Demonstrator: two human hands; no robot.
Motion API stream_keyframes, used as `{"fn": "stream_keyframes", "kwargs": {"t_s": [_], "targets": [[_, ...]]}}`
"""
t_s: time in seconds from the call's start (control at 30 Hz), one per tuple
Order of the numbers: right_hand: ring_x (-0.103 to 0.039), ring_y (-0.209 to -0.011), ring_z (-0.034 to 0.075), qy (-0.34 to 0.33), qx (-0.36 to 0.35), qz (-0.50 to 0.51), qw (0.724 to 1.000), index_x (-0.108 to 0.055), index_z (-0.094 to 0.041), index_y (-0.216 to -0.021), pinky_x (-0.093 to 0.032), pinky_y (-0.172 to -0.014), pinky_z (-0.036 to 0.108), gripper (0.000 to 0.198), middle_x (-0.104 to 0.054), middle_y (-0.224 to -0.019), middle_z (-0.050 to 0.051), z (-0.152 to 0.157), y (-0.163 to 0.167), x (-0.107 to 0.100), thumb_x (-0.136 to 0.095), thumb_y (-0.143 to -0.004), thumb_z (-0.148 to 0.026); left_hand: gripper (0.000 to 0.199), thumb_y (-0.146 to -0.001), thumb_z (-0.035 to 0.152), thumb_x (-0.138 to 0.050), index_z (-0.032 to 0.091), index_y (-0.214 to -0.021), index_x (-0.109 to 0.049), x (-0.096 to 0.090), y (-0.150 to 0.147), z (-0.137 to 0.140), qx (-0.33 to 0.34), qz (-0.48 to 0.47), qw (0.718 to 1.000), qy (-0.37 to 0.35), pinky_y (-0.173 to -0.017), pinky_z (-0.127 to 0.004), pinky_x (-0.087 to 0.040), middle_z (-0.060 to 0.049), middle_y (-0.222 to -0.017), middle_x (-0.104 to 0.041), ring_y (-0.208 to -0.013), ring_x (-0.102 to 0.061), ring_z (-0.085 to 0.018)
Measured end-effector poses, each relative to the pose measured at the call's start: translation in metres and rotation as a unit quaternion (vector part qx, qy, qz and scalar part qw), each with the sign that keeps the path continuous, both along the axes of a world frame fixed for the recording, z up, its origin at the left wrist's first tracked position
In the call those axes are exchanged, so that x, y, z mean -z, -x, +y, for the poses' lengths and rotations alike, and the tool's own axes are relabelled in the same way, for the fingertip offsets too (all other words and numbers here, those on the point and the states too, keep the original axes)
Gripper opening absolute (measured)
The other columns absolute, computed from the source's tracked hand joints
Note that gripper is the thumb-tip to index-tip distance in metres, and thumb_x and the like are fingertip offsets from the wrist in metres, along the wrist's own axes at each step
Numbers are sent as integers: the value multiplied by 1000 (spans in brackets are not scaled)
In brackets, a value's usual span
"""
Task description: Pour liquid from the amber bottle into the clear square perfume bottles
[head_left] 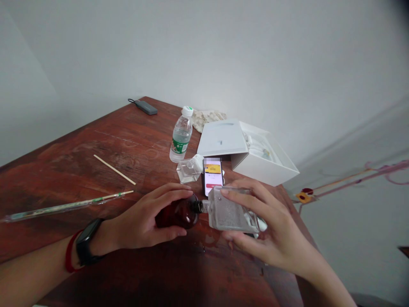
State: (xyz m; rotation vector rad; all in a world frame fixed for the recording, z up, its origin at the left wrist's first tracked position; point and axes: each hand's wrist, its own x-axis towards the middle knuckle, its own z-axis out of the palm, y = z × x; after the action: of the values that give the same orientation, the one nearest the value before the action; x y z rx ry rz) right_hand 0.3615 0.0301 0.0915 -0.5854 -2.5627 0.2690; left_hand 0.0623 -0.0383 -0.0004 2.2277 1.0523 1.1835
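My left hand [150, 217] is wrapped round a dark amber bottle [183, 216], which lies on its side in the air with its black neck to the right. My right hand [265, 217] grips a clear square bottle [228, 209], tilted sideways so that its threaded neck meets the amber bottle's neck. Droplets cling inside the clear bottle. Just beyond the hands, a phone [212, 175] with a lit screen lies on the table. Beside it is a second small clear square bottle [188, 170] with a white part at its right end.
On the wooden table [105, 145] stands a water bottle [181, 138] with a green label. An open white box [268, 166] is at the right, with a crumpled cloth [204, 118] behind. A wooden stick [114, 169], wrapped chopsticks [70, 207] and a grey device [146, 106] lie leftward.
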Motion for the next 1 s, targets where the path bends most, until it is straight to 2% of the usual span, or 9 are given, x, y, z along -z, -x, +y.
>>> {"fn": "stream_keyframes", "kwargs": {"t_s": [0.23,0.73,1.0], "targets": [[-60,-140,34,0,-7,-4,1000,-62,-25,-149,-62,-104,46,58,-63,-141,15,3,-3,1,-80,-96,-40,72,-98,34,-81,32,-160,-44,1,0,0,1,4,1000,1,-125,-49,-49,-12,-156,-58,-145,-57,-31],[-65,-133,35,-14,-4,5,1000,-61,-28,-150,-64,-99,50,57,-64,-140,14,2,0,2,-77,-96,-39,72,-99,33,-80,33,-161,-44,0,0,0,5,0,1000,8,-124,-49,-49,-12,-156,-59,-145,-58,-32],[-62,-137,34,-11,-8,-4,1000,-61,-27,-150,-63,-102,48,56,-62,-141,14,3,-1,1,-76,-98,-39,73,-98,33,-81,33,-161,-44,0,0,0,6,0,1000,4,-124,-48,-49,-11,-155,-59,-144,-58,-31]]}}
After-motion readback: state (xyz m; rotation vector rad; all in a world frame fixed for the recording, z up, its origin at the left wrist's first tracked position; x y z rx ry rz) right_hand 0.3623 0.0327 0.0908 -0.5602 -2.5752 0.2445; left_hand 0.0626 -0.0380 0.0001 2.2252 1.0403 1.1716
